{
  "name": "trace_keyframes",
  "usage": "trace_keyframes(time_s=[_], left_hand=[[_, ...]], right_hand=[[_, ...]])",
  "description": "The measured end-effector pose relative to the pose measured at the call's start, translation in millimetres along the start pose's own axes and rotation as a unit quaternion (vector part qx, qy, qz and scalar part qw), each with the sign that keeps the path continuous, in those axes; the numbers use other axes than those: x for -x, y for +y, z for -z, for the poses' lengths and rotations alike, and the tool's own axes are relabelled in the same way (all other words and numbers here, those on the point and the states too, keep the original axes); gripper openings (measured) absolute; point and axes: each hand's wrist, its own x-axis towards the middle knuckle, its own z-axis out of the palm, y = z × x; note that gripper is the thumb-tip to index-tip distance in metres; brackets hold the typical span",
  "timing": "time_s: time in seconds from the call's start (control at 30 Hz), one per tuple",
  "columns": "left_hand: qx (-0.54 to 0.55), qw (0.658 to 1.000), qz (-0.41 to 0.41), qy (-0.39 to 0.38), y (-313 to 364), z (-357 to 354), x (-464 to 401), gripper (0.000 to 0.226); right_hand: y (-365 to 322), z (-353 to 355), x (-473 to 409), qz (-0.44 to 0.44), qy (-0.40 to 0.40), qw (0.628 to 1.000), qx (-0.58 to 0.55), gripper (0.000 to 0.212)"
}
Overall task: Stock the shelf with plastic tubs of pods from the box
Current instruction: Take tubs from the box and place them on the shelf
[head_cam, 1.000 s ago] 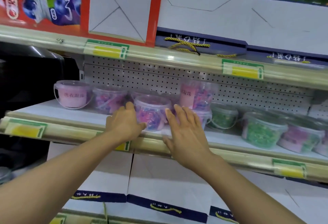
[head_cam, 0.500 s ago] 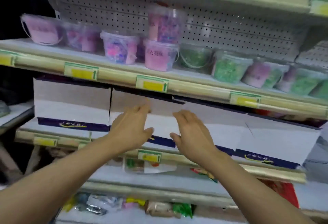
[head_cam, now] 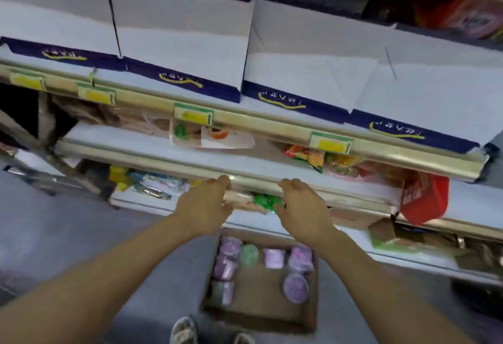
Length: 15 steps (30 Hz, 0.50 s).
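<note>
Grey shop floor (head_cam: 68, 234) under stacked shelves (head_cam: 272, 177).
Below both hands, open cardboard box (head_cam: 307, 313) holding plastic tubs (head_cam: 295, 288), purple, pink and green, blurred, some upright, some tipped. Left hand (head_cam: 204, 205) and right hand (head_cam: 302, 207) empty, fingers loosely spread, apart, hovering above box. Beyond them, snack packets (head_cam: 265, 202); higher, white cartons (head_cam: 179, 36).
</note>
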Motion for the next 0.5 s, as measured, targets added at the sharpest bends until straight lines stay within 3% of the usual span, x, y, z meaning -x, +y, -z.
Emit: trace_keyframes(time_s=[0.5], left_hand=[[-0.001,0.977,0.115,-0.180,-93,-189,-16,0.030]], right_hand=[[67,-201,26,-0.146,-0.163,0.975,-0.044,0.032]])
